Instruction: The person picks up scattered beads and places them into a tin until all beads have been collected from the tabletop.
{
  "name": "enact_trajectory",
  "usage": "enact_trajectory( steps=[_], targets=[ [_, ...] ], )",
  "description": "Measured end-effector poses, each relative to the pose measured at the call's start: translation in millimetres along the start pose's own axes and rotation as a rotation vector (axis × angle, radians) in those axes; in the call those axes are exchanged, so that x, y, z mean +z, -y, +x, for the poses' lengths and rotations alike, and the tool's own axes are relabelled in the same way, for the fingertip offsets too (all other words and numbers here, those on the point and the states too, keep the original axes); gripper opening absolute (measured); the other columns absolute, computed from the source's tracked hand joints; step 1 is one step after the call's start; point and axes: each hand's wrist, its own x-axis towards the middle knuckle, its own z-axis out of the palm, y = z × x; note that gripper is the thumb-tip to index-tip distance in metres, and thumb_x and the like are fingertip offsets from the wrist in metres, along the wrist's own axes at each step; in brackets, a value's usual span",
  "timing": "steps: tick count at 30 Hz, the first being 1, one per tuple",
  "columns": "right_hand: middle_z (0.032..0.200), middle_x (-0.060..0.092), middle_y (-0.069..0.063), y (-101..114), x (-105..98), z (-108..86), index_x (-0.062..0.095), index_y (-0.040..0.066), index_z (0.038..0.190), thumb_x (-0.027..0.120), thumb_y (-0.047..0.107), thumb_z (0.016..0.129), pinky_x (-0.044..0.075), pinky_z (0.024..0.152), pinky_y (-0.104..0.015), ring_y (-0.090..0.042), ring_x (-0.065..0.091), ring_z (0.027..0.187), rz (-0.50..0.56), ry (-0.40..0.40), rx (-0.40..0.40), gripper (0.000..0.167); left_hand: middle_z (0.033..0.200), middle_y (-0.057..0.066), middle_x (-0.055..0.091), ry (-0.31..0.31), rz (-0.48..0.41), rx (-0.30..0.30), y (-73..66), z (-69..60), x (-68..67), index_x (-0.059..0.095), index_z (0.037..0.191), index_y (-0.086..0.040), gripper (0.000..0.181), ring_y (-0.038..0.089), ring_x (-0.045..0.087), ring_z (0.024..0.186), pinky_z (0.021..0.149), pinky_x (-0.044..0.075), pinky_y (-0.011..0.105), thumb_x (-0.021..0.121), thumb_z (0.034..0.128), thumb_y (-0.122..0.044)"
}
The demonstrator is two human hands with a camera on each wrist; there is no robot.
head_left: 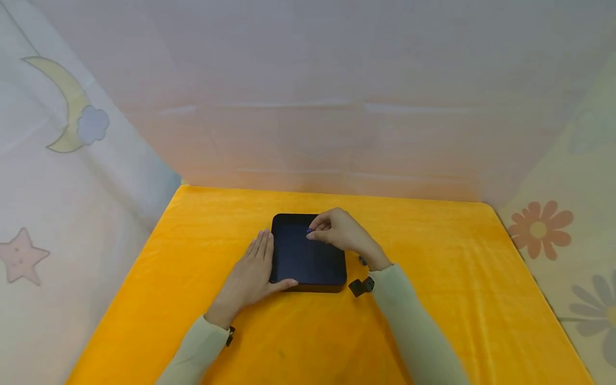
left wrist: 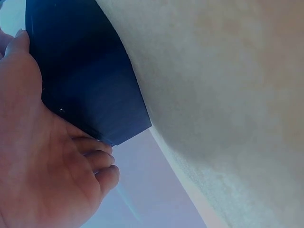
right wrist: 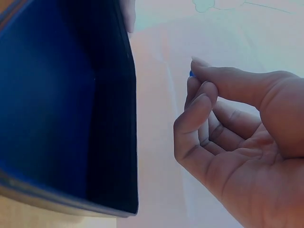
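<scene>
A dark, open-topped rectangular box lies on the yellow cloth. My left hand rests along its left side, fingers straight and thumb on the near edge. In the left wrist view, that palm and its fingers touch the dark wall. Over the far right part of the box, my right hand pinches a small blue object between thumb and fingers. Only a sliver of this blue piece shows in the right wrist view, so its kind is unclear.
Another small dark blue piece lies on the yellow cloth beside my right wrist, partly hidden. A black wrist device hangs at the right cuff. Pale printed curtains stand behind and at both sides.
</scene>
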Motion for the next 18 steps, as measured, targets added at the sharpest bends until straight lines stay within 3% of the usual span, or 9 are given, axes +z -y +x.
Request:
enact_trajectory(
  steps=[18],
  targets=[
    [0.096, 0.077, -0.017, -1.6, 10.3, 28.9, 0.078, 0.008, 0.107, 0.076, 0.022, 0.098, 0.055, 0.066, -0.026, -0.033, 0.068, 0.08, -0.005, 0.05, -0.01, 0.017, 0.176, 0.024, 0.01, 0.012, -0.008, 0.0, -1.2, 0.7, -0.4, 0.011, 0.166, 0.005, 0.129, 0.037, 0.012, 0.165, 0.134, 0.021, 0.052, 0.032, 0.0867, -0.095]
  ],
)
